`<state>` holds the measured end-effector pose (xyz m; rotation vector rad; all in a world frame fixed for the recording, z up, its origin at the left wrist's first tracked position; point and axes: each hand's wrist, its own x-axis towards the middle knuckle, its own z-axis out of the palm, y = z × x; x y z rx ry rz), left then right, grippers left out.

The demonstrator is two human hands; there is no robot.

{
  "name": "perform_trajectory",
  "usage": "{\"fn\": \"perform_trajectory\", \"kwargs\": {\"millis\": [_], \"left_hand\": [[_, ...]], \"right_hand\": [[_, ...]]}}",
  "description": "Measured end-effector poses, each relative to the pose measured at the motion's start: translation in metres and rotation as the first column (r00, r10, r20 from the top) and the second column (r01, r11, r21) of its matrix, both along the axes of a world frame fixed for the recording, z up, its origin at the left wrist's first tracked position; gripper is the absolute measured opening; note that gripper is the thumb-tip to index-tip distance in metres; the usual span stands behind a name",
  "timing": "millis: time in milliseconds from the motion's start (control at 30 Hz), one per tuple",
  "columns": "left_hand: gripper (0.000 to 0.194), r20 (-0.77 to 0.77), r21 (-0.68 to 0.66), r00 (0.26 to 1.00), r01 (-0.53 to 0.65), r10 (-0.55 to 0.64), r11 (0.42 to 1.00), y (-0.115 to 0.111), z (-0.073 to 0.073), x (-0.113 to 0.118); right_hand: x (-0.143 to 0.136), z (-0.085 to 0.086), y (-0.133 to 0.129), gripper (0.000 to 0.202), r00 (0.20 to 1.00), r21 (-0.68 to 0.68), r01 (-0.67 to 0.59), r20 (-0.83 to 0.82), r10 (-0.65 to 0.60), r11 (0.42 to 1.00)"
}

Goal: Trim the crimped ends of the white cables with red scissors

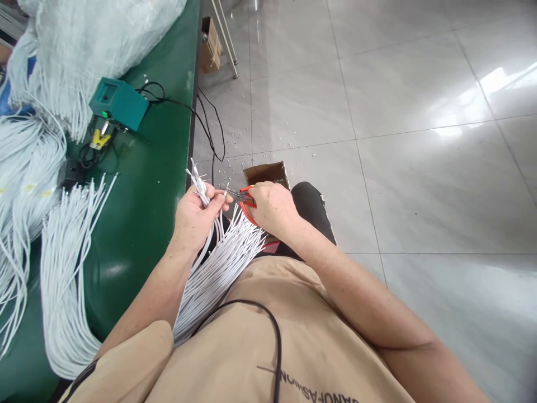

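My left hand (197,217) is closed around several white cables (201,190), whose ends stick up past the fingers. One cable end stands out between thumb and forefinger. Red-handled pliers (247,202) are in my right hand (272,208), their slim metal jaws reaching to that cable end. Whether the jaws touch it I cannot tell. Below both hands, a thick bundle of white cables (226,263) lies across my lap, its cut ends fanned toward the right hand.
On the green table (138,224) at left lie another cable bundle (69,280), a teal box-shaped device (118,103) with black cords, and a yellow clip (100,139). A cardboard box (268,172) stands beyond my hands, with small white scraps on the tiled floor (403,184).
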<state>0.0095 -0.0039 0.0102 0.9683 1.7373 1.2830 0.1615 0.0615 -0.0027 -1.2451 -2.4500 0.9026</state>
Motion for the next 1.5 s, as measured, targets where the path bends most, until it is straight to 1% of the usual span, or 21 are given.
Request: {"fn": "perform_trajectory", "kwargs": {"millis": [33,67,100,167,200,233,300,433,500,633,667,767,833,933,1000,1133,1233,1300,1367,1433,1500], "left_hand": [[0.026,-0.001,-0.001,1.000,-0.001,0.001,1.000,0.000,0.000,0.000],[0.026,-0.010,0.001,1.000,-0.005,0.005,1.000,0.000,0.000,0.001],[0.026,-0.024,0.004,1.000,-0.009,0.009,1.000,0.000,0.000,0.001],[0.026,-0.067,0.010,0.998,-0.015,0.016,1.000,-0.001,0.000,0.001],[0.026,-0.091,0.010,0.996,-0.016,0.017,1.000,-0.001,0.000,0.002],[0.025,-0.112,0.005,0.994,-0.015,0.016,1.000,-0.001,0.001,0.002],[0.025,-0.143,-0.010,0.990,-0.012,0.010,1.000,-0.002,0.001,0.002],[0.026,-0.186,-0.025,0.982,-0.009,0.004,1.000,-0.003,0.005,0.004],[0.028,-0.257,-0.044,0.966,-0.022,0.010,0.999,-0.003,0.007,0.005],[0.031,-0.433,-0.062,0.901,-0.034,0.004,0.998,-0.004,0.009,0.009],[0.031,-0.453,-0.055,0.891,-0.033,0.005,0.998,-0.004,0.009,0.009],[0.023,-0.467,-0.052,0.884,-0.028,0.001,0.998,-0.004,0.008,0.007],[0.019,-0.454,-0.067,0.891,-0.026,-0.007,0.997,-0.004,0.007,0.005],[0.019,-0.377,-0.077,0.926,-0.016,-0.014,0.997,-0.003,0.006,0.003],[0.021,-0.328,-0.074,0.945,-0.011,-0.014,0.997,-0.003,0.005,0.004],[0.023,-0.287,-0.082,0.958,-0.012,-0.012,0.997,-0.003,0.007,0.005],[0.024,-0.263,-0.100,0.965,-0.004,-0.023,0.995,-0.004,0.007,0.005],[0.027,-0.252,-0.088,0.968,-0.014,-0.009,0.996,-0.004,0.005,0.005],[0.031,-0.231,-0.057,0.973,-0.030,0.016,0.998,-0.003,0.002,0.005],[0.034,-0.200,-0.035,0.979,-0.045,0.037,0.998,-0.002,0.000,0.003],[0.036,-0.186,-0.023,0.981,-0.068,0.063,0.997,0.000,-0.002,0.001]], "right_hand": [[0.000,-0.002,0.001,0.018,0.996,-0.062,0.032,-0.078,-0.037,0.998],[0.000,-0.004,0.002,0.018,0.981,-0.159,0.059,-0.175,-0.087,0.985],[-0.001,-0.006,0.004,0.019,0.948,-0.280,0.064,-0.282,-0.146,0.958],[-0.002,-0.005,0.006,0.021,0.840,-0.497,-0.006,-0.474,-0.265,0.868],[-0.003,-0.004,0.007,0.023,0.781,-0.558,-0.062,-0.543,-0.308,0.827],[-0.004,-0.003,0.008,0.025,0.734,-0.589,-0.109,-0.591,-0.334,0.801],[-0.006,0.001,0.009,0.025,0.689,-0.614,-0.139,-0.624,-0.369,0.777],[-0.009,0.003,0.007,0.022,0.684,-0.659,-0.099,-0.589,-0.430,0.745],[-0.012,0.002,0.002,0.021,0.677,-0.689,-0.072,-0.565,-0.472,0.721],[-0.019,0.001,-0.007,0.016,0.621,-0.740,-0.031,-0.541,-0.567,0.672],[-0.020,0.001,-0.008,0.014,0.606,-0.752,-0.046,-0.544,-0.580,0.657],[-0.017,0.002,-0.005,0.011,0.556,-0.774,-0.142,-0.578,-0.597,0.617],[-0.013,0.001,-0.002,0.014,0.543,-0.768,-0.183,-0.600,-0.588,0.614],[-0.010,-0.001,0.001,0.012,0.581,-0.761,-0.155,-0.586,-0.565,0.630],[-0.010,-0.002,0.001,0.016,0.597,-0.763,-0.138,-0.573,-0.562,0.631],[-0.011,0.000,-0.001,0.017,0.597,-0.759,-0.131,-0.575,-0.560,0.638],[-0.011,0.002,-0.002,0.014,0.610,-0.751,-0.107,-0.567,-0.553,0.652],[-0.012,0.002,-0.002,0.012,0.618,-0.747,-0.077,-0.556,-0.557,0.660],[-0.015,0.001,-0.005,0.010,0.605,-0.754,-0.061,-0.549,-0.577,0.654],[-0.018,-0.001,-0.010,0.010,0.573,-0.759,-0.060,-0.558,-0.600,0.649],[-0.019,-0.003,-0.017,0.011,0.546,-0.728,-0.069,-0.600,-0.585,0.682]]}}
